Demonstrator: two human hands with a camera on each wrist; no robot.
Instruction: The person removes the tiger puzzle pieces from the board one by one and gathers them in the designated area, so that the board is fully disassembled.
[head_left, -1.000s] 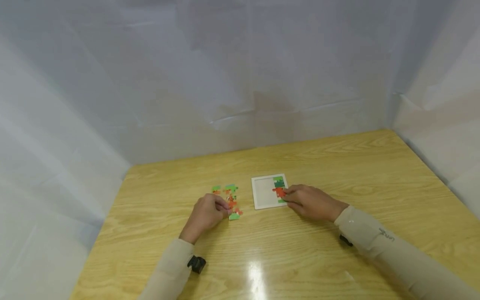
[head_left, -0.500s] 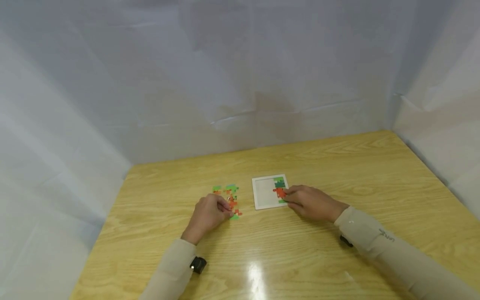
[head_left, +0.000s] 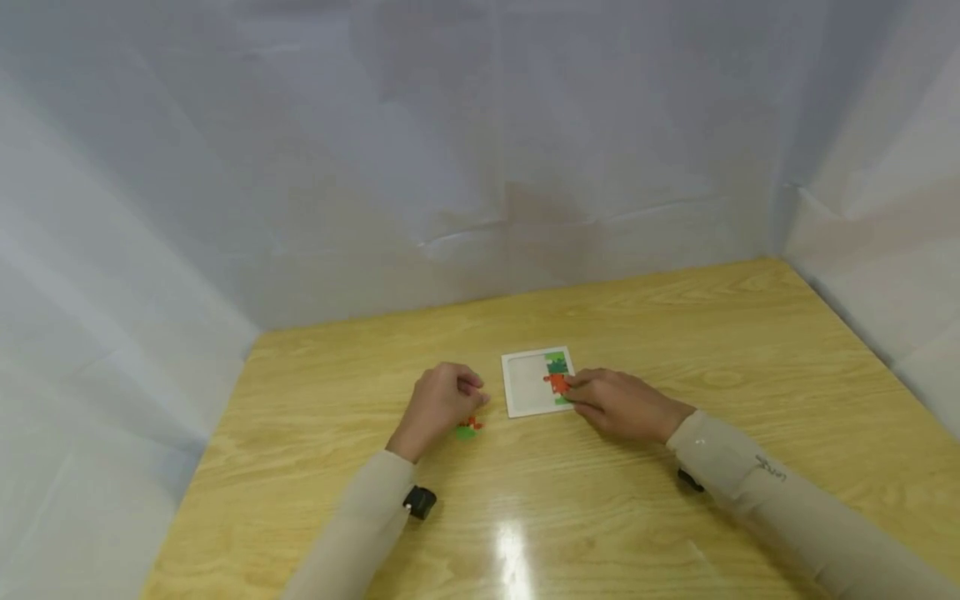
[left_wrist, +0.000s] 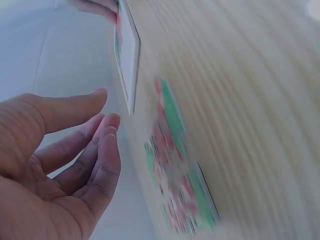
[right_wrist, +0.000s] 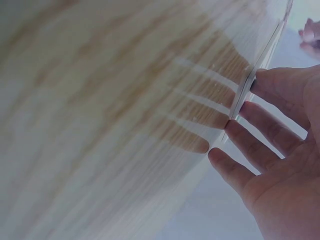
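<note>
Hands, two: well apart
Left hand (head_left: 441, 402): thumb and fingertips parted, near loose pieces (left_wrist: 167, 140)
Right hand (head_left: 626, 404): extended fingers touching frame (head_left: 508, 385), right edge
Frame: flat on table (head_left: 600, 500)
Inside frame: red and green pieces (head_left: 557, 382), right side, partly covered
Loose pieces: on table, left of frame

A glossy, yellow-brown, wood-grained table (head_left: 600, 517) carries a flat, square white puzzle tray (head_left: 527, 385); left of it in the head view, just apart, lies a cluster of thin green-and-red jigsaw pieces (left_wrist: 172, 137), blurred from the left wrist. A bright light reflection (head_left: 514, 550) shows nearer the person.
</note>
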